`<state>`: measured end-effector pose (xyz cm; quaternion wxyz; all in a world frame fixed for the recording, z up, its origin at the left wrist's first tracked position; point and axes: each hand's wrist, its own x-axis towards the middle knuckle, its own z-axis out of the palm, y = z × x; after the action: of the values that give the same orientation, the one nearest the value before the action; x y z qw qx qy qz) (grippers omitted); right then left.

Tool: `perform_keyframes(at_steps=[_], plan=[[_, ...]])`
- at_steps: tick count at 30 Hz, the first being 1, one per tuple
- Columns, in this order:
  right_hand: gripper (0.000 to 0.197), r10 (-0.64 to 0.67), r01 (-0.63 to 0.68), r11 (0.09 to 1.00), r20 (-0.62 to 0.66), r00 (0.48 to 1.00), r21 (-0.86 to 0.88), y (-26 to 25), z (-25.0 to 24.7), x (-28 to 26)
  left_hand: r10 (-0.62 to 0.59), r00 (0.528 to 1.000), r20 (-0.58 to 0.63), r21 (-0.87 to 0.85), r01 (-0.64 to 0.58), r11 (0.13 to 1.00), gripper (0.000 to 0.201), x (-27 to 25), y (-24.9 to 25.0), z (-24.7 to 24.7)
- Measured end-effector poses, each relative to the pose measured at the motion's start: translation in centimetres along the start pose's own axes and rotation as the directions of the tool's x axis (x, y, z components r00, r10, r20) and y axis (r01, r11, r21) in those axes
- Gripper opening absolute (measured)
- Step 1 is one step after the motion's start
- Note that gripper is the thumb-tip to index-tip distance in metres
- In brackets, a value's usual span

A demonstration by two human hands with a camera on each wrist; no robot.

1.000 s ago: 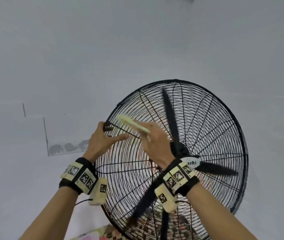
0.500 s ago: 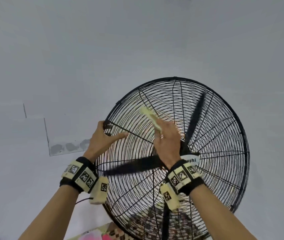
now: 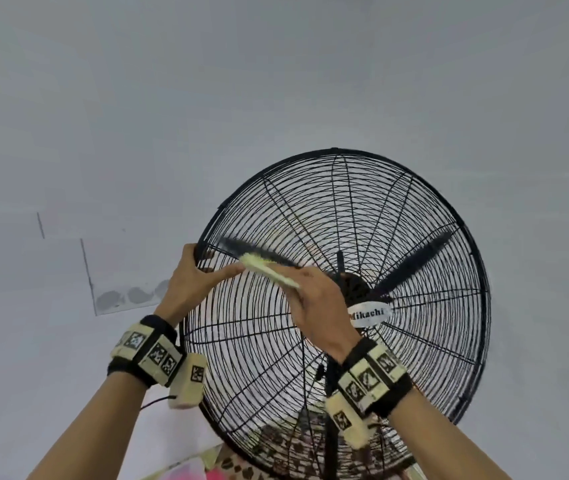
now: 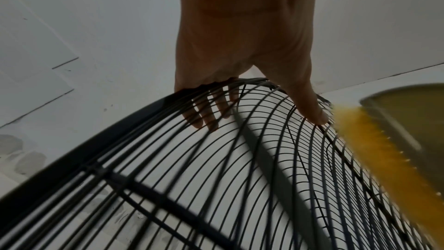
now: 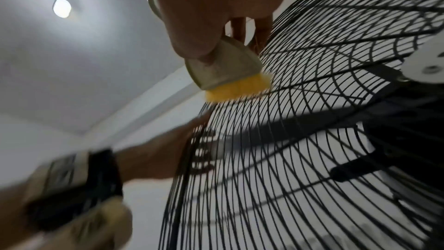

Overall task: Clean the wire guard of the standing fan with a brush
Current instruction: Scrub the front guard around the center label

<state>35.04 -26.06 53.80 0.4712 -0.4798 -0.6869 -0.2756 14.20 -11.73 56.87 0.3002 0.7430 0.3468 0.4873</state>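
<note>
The standing fan's black wire guard [image 3: 414, 258] fills the lower middle of the head view, with dark blades behind the wires and a white hub badge [image 3: 367, 315]. My left hand [image 3: 193, 282] grips the guard's upper left rim [image 4: 149, 105], fingers curled behind the wires and thumb lying along the front. My right hand [image 3: 317, 306] holds a pale brush [image 3: 269, 271] with yellow bristles [image 5: 238, 88]. The bristles press on the guard wires [image 5: 300, 121] just right of the left thumb [image 4: 310, 105].
A plain white wall lies behind the fan. A grey patch with round marks [image 3: 130, 296] shows left of the guard. Patterned and pink items [image 3: 213, 472] lie below the fan by its pole [image 3: 331, 427]. A ceiling light [image 5: 62, 7] shows in the right wrist view.
My right hand swept the brush up toward the guard's top, then back left and down to the wires beside my left thumb. The blades turned behind the guard. My left hand kept its grip.
</note>
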Motion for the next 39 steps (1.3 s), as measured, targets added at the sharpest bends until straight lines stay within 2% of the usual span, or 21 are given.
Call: perform_keyframes(at_steps=[2, 3, 5, 6, 8, 10, 11, 13, 14, 15, 18, 20, 22, 24, 25, 28, 30, 32, 34, 35, 39], plan=[[0.041, 0.137, -0.133, 0.990, -0.147, 0.980, 0.039, 0.7, -0.6, 0.6, 0.001, 1.000, 0.010, -0.010, -0.001, 1.000, 0.113, 0.0, -0.4, -0.2], [0.039, 0.212, -0.205, 0.977, -0.251, 0.944, 0.053, 1.3, -0.9, 0.9, -0.001, 1.000, 0.017, -0.011, 0.002, 1.000, 0.111, 0.0, -0.6, -0.3], [0.037, 0.262, -0.268, 0.963, -0.359, 0.896, 0.033, 2.0, -1.0, 0.8, -0.001, 1.000, 0.023, -0.013, 0.001, 1.000, 0.110, 0.1, -0.7, -0.4], [0.040, 0.227, -0.237, 0.971, -0.333, 0.915, 0.011, 2.0, -0.7, 0.4, 0.004, 1.000, 0.021, -0.014, -0.004, 1.000, 0.109, 0.4, -0.8, -0.4], [0.045, 0.115, -0.117, 0.993, -0.160, 0.980, -0.004, 1.3, 0.0, -1.1, 0.012, 1.000, 0.017, -0.020, -0.011, 1.000, 0.108, 0.8, -0.7, -0.3], [0.050, 0.062, -0.062, 0.998, -0.057, 0.996, 0.002, 1.2, 0.0, -1.9, 0.013, 1.000, 0.029, -0.034, -0.012, 0.999, 0.108, 1.2, -0.4, -0.2], [0.048, 0.092, -0.090, 0.996, -0.107, 0.990, 0.020, 1.4, -0.3, -1.5, 0.016, 0.999, 0.034, -0.033, -0.015, 0.999, 0.107, 1.3, -0.2, -0.2], [0.039, 0.225, -0.223, 0.974, -0.291, 0.930, 0.041, 2.0, -1.0, -0.4, 0.025, 0.999, 0.034, -0.027, -0.025, 0.999, 0.108, 1.2, 0.0, -0.1], [0.037, 0.267, -0.279, 0.960, -0.350, 0.898, 0.019, 2.5, -1.1, 0.0, 0.029, 0.999, 0.034, -0.025, -0.029, 0.999, 0.109, 1.3, 0.1, 0.0], [0.038, 0.269, -0.293, 0.956, -0.355, 0.895, -0.014, 2.8, -0.9, 0.0, 0.030, 0.999, 0.035, -0.019, -0.030, 0.999, 0.110, 1.2, 0.1, 0.0], [0.043, 0.125, -0.130, 0.991, -0.129, 0.984, -0.033, 2.2, 0.3, -1.7, 0.023, 0.999, 0.034, -0.012, -0.023, 1.000, 0.109, 1.7, -0.1, -0.1], [0.042, 0.081, -0.080, 0.996, -0.035, 0.996, 0.026, 1.9, 0.0, -2.3, 0.008, 0.999, 0.049, -0.018, -0.007, 1.000, 0.106, 1.8, -0.4, -0.3], [0.037, 0.161, -0.153, 0.986, -0.131, 0.978, 0.072, 2.4, -0.7, -1.6, 0.007, 0.999, 0.051, -0.029, -0.005, 1.000, 0.103, 1.6, -0.6, -0.5], [0.034, 0.256, -0.252, 0.966, -0.268, 0.929, 0.050, 3.2, -1.2, -0.6, 0.014, 0.999, 0.052, -0.039, -0.012, 0.999, 0.098, 1.3, -0.5, -0.5], [0.035, 0.262, -0.265, 0.964, -0.289, 0.921, 0.028, 3.3, -1.2, -0.4, 0.018, 0.999, 0.050, -0.041, -0.016, 0.999, 0.096, 1.2, -0.5, -0.4], [0.048, 0.121, -0.122, 0.993, -0.109, 0.987, -0.004, 2.1, -0.7, -1.5, 0.024, 0.999, 0.045, -0.036, -0.022, 0.999, 0.095, 1.2, -0.1, -0.2], [0.050, 0.062, -0.062, 0.998, 0.000, 0.998, 0.006, 1.5, -0.9, -2.5, 0.015, 0.999, 0.042, -0.032, -0.014, 0.999, 0.101, 1.3, 0.0, -0.2], [0.044, 0.146, -0.145, 0.989, -0.079, 0.986, 0.020, 2.1, -1.7, -2.5, 0.014, 0.999, 0.040, -0.032, -0.012, 0.999, 0.104, 1.2, -0.1, -0.3], [0.045, 0.280, -0.276, 0.960, -0.243, 0.929, 0.052, 3.4, -2.3, -2.5, 0.016, 0.999, 0.046, -0.016, -0.015, 1.000, 0.104, 1.1, -0.3, -0.4], [0.045, 0.298, -0.294, 0.954, -0.263, 0.917, 0.058, 3.8, -2.4, -2.6, 0.015, 0.999, 0.049, -0.014, -0.014, 1.000, 0.103, 1.0, -0.4, -0.3], [0.046, 0.105, -0.105, 0.994, 0.005, 0.994, 0.008, 3.3, -2.2, -4.4, 0.008, 0.999, 0.034, -0.005, -0.008, 1.000, 0.085, 1.1, 0.0, 0.0]])
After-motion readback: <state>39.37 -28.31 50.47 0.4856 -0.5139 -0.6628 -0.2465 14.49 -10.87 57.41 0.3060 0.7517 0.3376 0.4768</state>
